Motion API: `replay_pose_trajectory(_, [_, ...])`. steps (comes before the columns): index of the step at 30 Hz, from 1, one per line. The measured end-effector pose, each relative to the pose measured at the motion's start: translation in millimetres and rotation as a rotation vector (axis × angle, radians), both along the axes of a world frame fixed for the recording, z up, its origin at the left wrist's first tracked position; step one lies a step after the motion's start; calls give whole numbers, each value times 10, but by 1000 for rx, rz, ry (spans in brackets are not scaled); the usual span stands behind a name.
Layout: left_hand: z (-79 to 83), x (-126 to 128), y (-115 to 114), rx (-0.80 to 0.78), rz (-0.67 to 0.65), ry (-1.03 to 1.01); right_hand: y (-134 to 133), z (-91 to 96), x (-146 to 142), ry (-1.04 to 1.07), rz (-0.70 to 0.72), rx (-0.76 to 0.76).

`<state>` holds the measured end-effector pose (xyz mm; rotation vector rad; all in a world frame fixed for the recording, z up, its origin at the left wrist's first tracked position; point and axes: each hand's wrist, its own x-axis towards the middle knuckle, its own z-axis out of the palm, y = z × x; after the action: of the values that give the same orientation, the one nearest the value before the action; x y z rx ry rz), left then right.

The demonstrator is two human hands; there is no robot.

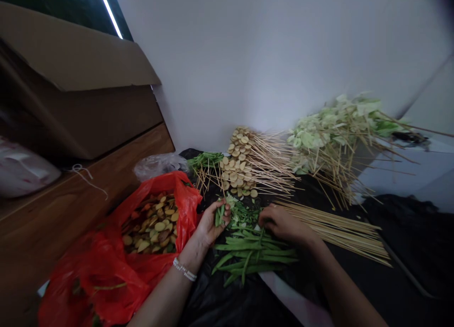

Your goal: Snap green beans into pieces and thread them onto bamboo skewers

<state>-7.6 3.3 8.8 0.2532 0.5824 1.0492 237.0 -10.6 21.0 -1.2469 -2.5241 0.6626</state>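
Note:
My left hand [213,218] is closed around a few short pieces of green bean [220,215]. My right hand [282,223] has its fingers curled down at the edge of a pile of long flat green beans [255,253]; what lies under its fingertips is hidden. Chopped green scraps [244,214] lie between the two hands. To the right of my right hand, a bundle of bare bamboo skewers [340,230] is spread on a black plastic sheet [205,289].
A red plastic bag [142,265] of sliced potatoes [159,223] stands at left. Behind lie skewered potato slices [237,171], skewered beans [207,159] and skewered cabbage leaves [329,128] against the white wall [266,57]. A cardboard box [106,114] sits on the wooden surface [135,152].

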Motion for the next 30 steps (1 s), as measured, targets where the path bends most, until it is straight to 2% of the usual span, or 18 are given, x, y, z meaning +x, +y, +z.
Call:
replay_pose_trajectory(4, [-11, 30, -35, 147, 16, 125, -8, -23, -10, -29, 49, -19])
replay_pose_trajectory(7, [-29, 54, -56, 241, 37, 283, 7, -25, 0, 5, 23, -28])
replay_pose_trajectory(13, [-60, 75, -56, 304, 9, 404, 90, 51, 65, 294, -242, 1])
replay_pose_trajectory(19, [-41, 99, -69, 399, 58, 549, 86, 107, 11, 489, -289, -64])
replay_pose_trajectory(27, [-67, 123, -78, 405, 136, 679, 62, 64, -37, 412, -245, -109])
replay_pose_trajectory(30, [-83, 152, -98, 500, 127, 818, 17, 32, -128, 321, -233, -42])
